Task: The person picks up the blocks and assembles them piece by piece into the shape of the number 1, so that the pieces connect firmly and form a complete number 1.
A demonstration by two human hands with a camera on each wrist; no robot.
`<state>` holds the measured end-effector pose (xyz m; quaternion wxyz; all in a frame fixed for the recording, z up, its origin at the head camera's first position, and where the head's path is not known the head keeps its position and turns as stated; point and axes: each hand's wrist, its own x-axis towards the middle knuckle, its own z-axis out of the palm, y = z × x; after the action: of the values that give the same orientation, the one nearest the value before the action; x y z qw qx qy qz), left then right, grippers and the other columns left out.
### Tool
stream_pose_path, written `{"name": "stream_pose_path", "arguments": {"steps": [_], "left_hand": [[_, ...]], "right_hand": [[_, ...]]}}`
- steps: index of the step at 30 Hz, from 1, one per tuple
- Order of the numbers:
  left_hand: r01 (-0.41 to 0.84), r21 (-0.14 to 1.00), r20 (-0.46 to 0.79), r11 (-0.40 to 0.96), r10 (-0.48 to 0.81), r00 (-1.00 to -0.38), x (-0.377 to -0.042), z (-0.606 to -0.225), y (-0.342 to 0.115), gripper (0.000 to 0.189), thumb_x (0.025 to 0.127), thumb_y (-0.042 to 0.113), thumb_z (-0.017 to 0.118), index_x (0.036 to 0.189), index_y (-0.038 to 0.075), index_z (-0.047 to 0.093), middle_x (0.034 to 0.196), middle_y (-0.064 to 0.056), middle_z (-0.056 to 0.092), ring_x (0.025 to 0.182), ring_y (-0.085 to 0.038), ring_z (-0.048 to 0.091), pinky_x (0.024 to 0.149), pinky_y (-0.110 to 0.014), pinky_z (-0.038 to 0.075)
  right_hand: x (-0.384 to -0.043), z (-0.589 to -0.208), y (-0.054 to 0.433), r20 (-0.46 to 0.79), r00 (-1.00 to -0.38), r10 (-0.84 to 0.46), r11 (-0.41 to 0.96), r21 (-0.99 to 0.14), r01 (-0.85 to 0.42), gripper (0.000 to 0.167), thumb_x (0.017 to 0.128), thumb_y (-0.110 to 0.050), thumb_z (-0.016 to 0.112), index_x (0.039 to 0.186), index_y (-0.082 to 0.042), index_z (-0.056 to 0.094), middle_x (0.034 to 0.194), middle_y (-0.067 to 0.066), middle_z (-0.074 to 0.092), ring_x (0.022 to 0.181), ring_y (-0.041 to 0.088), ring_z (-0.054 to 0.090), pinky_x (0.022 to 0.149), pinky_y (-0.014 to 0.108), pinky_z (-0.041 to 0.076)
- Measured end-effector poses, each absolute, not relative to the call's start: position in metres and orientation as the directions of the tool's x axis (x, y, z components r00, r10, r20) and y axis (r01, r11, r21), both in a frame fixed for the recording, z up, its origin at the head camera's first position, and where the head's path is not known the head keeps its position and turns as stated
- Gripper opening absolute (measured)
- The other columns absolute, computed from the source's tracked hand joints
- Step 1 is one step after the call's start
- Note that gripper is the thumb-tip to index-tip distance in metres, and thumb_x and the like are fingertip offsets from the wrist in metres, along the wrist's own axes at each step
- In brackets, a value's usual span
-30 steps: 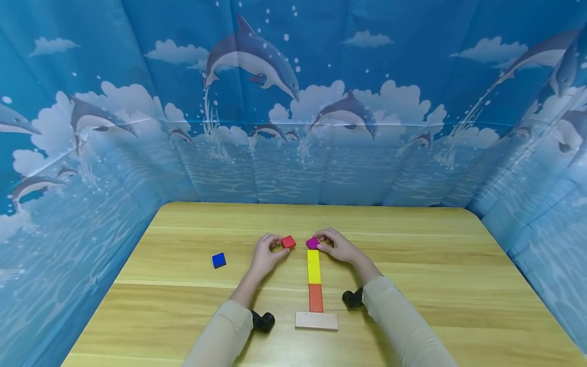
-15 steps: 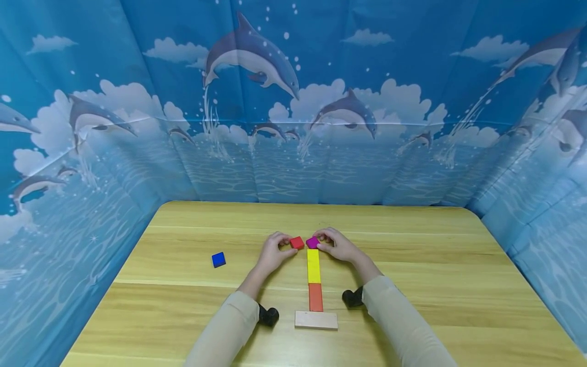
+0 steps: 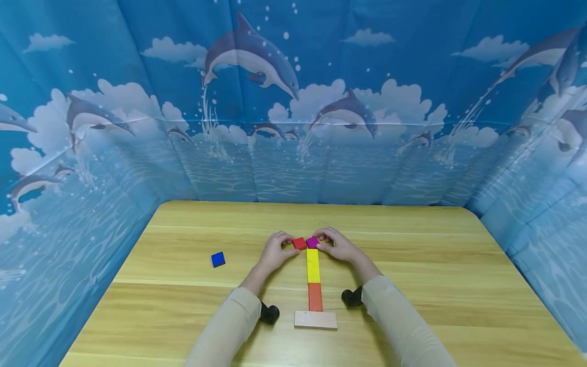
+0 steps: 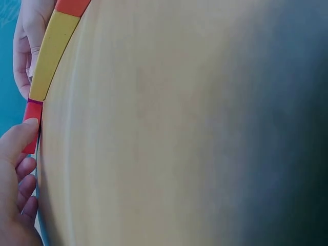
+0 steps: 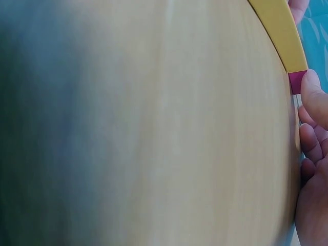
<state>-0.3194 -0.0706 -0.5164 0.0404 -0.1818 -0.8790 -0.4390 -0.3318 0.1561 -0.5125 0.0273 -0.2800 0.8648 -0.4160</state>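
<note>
My left hand (image 3: 275,252) pinches a red block (image 3: 299,243) between thumb and fingers, just left of the column's far end. A purple block (image 3: 313,242), pinched by my right hand (image 3: 338,245), sits at the far end of a yellow block (image 3: 313,265). The red and purple blocks are side by side, seeming to touch at a corner. Nearer to me, an orange block (image 3: 315,297) continues the column. It ends against a pale wooden plank (image 3: 315,320) lying crosswise. In the left wrist view the thumb presses on the red block (image 4: 33,123).
A blue block (image 3: 217,259) lies alone on the left of the wooden table (image 3: 435,285). Behind the table hangs a blue curtain (image 3: 284,168) printed with dolphins. Black wrist devices (image 3: 269,313) show below both sleeves.
My left hand has carried the red block rightward until it sits beside the purple block. The right hand and purple block have hardly moved.
</note>
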Motion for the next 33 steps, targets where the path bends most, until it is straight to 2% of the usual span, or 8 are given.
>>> {"name": "stream_pose_path", "arguments": {"steps": [5,13,19,21,26,33], "left_hand": [[0.346,0.746,0.207,0.569,0.296,-0.932,-0.3204,-0.5151,-0.0690,0.031,0.074,0.020,0.076,0.100,0.005,0.067,0.086,-0.001,0.058,0.083,-0.016,0.047,0.075,-0.029,0.042],[0.356,0.742,0.217,0.568,0.299,-0.929,-0.3218,-0.5183,-0.0664,0.033,0.072,0.022,0.078,0.099,0.006,0.068,0.084,0.000,0.058,0.081,-0.015,0.047,0.074,-0.029,0.042],[0.386,0.731,0.246,0.563,0.310,-0.918,-0.3218,-0.5198,-0.0658,0.033,0.072,0.023,0.078,0.098,0.005,0.068,0.083,0.000,0.058,0.080,-0.016,0.049,0.091,-0.040,0.037],[0.394,0.726,0.254,0.563,0.313,-0.915,-0.3210,-0.5193,-0.0659,0.033,0.072,0.023,0.078,0.098,0.005,0.068,0.083,0.000,0.059,0.080,-0.016,0.049,0.090,-0.039,0.038],[0.395,0.721,0.258,0.570,0.308,-0.916,-0.3200,-0.5188,-0.0659,0.034,0.071,0.024,0.078,0.098,0.006,0.068,0.084,0.000,0.059,0.080,-0.015,0.049,0.075,-0.030,0.040],[0.377,0.725,0.237,0.576,0.306,-0.922,-0.3200,-0.5205,-0.0659,0.034,0.072,0.025,0.077,0.099,0.007,0.068,0.085,0.000,0.059,0.082,-0.016,0.048,0.076,-0.030,0.039]], "right_hand": [[-0.3312,-0.5118,0.1556,0.203,-0.839,-0.505,0.463,-0.757,-0.461,0.026,0.088,-0.008,0.059,0.112,0.004,0.055,0.093,0.017,0.050,0.080,0.026,0.041,0.071,0.037,0.036],[-0.3313,-0.5116,0.1568,0.170,-0.856,-0.489,0.508,-0.741,-0.438,0.025,0.089,-0.012,0.059,0.112,-0.002,0.056,0.094,0.010,0.051,0.082,0.019,0.042,0.075,0.032,0.037],[-0.3315,-0.5125,0.1573,0.154,-0.865,-0.477,0.507,-0.756,-0.414,0.026,0.089,-0.013,0.059,0.112,-0.002,0.055,0.094,0.010,0.051,0.082,0.021,0.042,0.075,0.034,0.037],[-0.3317,-0.5122,0.1572,0.147,-0.866,-0.477,0.508,-0.758,-0.408,0.026,0.089,-0.012,0.059,0.112,-0.001,0.055,0.094,0.010,0.050,0.082,0.021,0.042,0.075,0.034,0.037],[-0.3312,-0.5103,0.1564,0.126,-0.873,-0.471,0.521,-0.759,-0.390,0.025,0.089,-0.012,0.059,0.112,-0.003,0.055,0.093,0.007,0.049,0.082,0.020,0.042,0.075,0.033,0.037],[-0.3301,-0.5082,0.1556,0.118,-0.877,-0.465,0.509,-0.775,-0.375,0.024,0.088,-0.011,0.059,0.110,-0.001,0.055,0.093,0.009,0.050,0.082,0.021,0.042,0.074,0.034,0.037]]}}
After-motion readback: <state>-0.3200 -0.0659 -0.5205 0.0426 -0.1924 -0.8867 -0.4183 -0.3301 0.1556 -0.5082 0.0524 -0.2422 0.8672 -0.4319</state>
